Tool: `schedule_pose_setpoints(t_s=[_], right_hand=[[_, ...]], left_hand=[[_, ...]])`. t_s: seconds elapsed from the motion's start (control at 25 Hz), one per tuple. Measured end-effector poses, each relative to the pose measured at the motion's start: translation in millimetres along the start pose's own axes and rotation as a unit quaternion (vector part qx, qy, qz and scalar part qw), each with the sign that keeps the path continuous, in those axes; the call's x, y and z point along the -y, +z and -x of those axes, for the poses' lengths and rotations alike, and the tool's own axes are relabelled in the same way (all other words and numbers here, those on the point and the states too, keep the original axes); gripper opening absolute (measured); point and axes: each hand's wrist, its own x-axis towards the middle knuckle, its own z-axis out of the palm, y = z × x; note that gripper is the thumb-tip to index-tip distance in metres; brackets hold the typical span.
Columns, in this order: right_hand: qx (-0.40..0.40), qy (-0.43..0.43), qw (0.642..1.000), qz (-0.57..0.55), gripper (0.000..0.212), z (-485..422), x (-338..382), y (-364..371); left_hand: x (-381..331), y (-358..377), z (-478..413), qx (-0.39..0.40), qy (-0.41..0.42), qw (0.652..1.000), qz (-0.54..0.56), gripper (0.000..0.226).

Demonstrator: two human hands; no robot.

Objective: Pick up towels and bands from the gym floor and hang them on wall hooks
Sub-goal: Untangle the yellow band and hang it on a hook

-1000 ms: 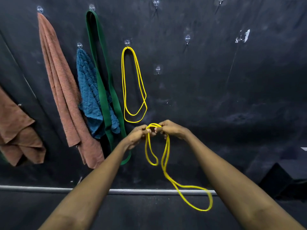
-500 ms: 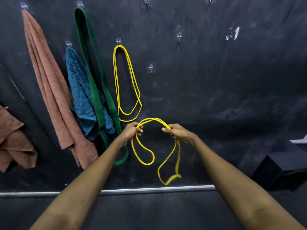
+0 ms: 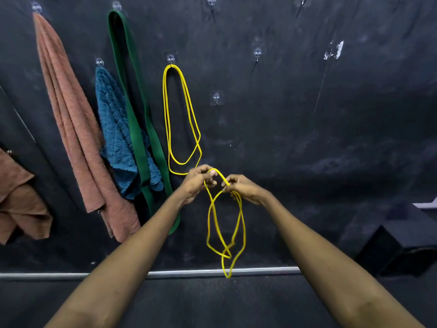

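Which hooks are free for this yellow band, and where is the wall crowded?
Free: the empty hook just right of the hung yellow band, and the higher hook up-right of it, bare wall around both. Crowded: left, where blue towel and green band overlap.

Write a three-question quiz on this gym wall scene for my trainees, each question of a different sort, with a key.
1. True or false: the thin yellow rubber band gripped by the left hand and the right hand lies flat on the floor.
2. What hangs between the blue quilted towel and the hung yellow loop? A) wide green rubber band B) white towel C) black strap
3. Fill in: the clear plastic hook just right of the hung yellow loop carries ____.
Key: 1 false; 2 A; 3 nothing.
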Motion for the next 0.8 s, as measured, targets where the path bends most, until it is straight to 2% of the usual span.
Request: schedule_pose_setpoints(t_s=[0.08,0.16,0.2,0.24,0.32,0.4,0.48,0.6,0.68,0.8], right_hand=[[0.018,-0.001,1.000,0.008,0.010,1,-6,4],[0.004,-0.001,1.000,-0.022,0.018,0,-7,6],[-0.011,-0.002,0.999,-0.040,0.027,-2,-6,5],[-0.027,-0.005,0.998,-0.060,0.035,-4,-4,3],[-0.048,-0.018,0.994,-0.100,0.042,-6,2,-3],[-0.062,-0.030,0.990,-0.122,0.040,-8,5,-8],[-0.064,-0.029,0.988,-0.135,0.033,-7,4,-14],[-0.045,-0.029,0.982,-0.183,0.022,-5,7,-17],[-0.039,-0.043,0.969,-0.239,0.017,-6,17,-14],[-0.009,-0.042,0.971,-0.237,0.022,-8,21,-9]], left_hand=[[-4,1,0,-0.005,-0.008,1.000,-0.010,0.013],[-1,-1,0,0.030,-0.043,0.997,-0.059,0.005],[4,-3,0,0.068,-0.066,0.991,-0.098,0.008],[10,-4,1,0.113,-0.091,0.978,-0.149,0.021],[22,0,6,0.163,-0.118,0.956,-0.214,0.036],[26,4,8,0.136,-0.100,0.973,-0.160,0.023],[18,4,7,0.093,-0.085,0.987,-0.104,0.025],[5,8,9,0.129,-0.078,0.977,-0.151,0.027],[2,15,10,0.124,-0.047,0.982,-0.137,0.027],[-2,21,6,0.020,-0.033,0.999,-0.008,0.032]])
